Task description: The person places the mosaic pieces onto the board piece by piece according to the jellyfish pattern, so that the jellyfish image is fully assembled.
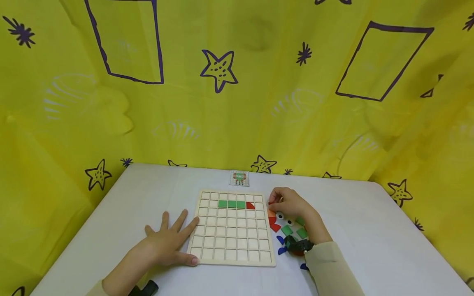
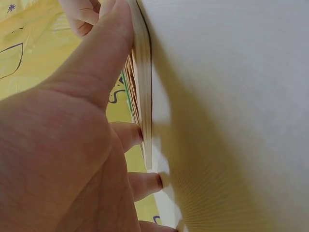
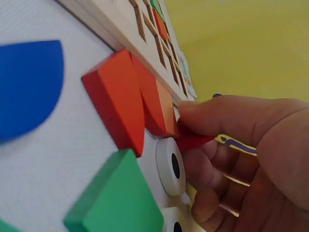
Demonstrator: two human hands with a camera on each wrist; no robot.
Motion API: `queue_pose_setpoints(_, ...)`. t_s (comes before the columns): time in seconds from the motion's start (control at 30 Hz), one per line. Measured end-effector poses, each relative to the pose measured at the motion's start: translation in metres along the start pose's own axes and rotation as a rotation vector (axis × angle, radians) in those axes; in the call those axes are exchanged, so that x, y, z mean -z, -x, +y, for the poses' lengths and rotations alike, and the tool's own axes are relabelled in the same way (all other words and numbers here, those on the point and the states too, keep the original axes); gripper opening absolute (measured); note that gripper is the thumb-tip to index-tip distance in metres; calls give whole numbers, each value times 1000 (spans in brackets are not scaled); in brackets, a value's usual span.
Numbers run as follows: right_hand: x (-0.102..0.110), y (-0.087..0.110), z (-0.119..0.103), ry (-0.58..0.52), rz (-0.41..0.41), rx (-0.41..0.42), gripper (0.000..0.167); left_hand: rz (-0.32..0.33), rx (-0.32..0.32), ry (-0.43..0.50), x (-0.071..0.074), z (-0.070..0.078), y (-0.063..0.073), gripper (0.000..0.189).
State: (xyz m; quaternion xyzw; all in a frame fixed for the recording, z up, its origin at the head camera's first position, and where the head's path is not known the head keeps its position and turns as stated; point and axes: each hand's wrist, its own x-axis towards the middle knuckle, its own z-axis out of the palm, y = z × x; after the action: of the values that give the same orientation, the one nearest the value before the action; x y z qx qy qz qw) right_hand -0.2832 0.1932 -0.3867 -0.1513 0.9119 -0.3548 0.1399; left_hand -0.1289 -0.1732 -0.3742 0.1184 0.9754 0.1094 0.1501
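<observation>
Midway between the tabletop's [image 1: 370, 238] left and right edges lies a gridded wooden board [image 1: 231, 233], a row of three green squares [image 1: 232, 204] and one red quarter-round [image 1: 249, 205] set in its cells. Off its right side, the right hand [image 1: 292, 203] pinches a red piece [image 3: 193, 140] between thumb and fingers, which hide most of its shape. The left hand [image 1: 166, 242] has its fingers spread wide, thumb and forefinger touching the board's left side. Toward the tabletop's right edge lie orange-red pieces [image 3: 118, 96], white eye discs [image 1: 280, 216], green pieces [image 1: 286, 230] and blue pieces [image 1: 281, 250], some covered by the right forearm and its wrist camera [image 1: 296, 245]. By the far edge lies a card [image 1: 239, 178], its picture too small to make out fully; behind hangs a yellow cloth [image 1: 259, 111]. The tabletop's near edge is cut off.
</observation>
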Motion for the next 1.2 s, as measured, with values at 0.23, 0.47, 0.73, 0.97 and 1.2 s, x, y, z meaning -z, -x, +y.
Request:
queue_pose_setpoints(0.23,-8,2,-5,-79,100,35,17,-10,-4,-7,-4,-2,3,109)
queue_pose_setpoints(0.47,-15,-1,-22,-304,105,70,19,-11,-3,-4,-2,-3,6,109)
queue_pose_setpoints(0.73,-18,-8,-48,-452,114,83,26,2,-17,-22,4,-1,1,109)
queue_pose_setpoints(0.97,-25,-21,-67,-431,40,146,20,-9,-7,4,6,2,0,108)
queue_pose_setpoints(1.2,-39,-35,-86,-385,-28,157,14,-12,6,17,3,1,0,108)
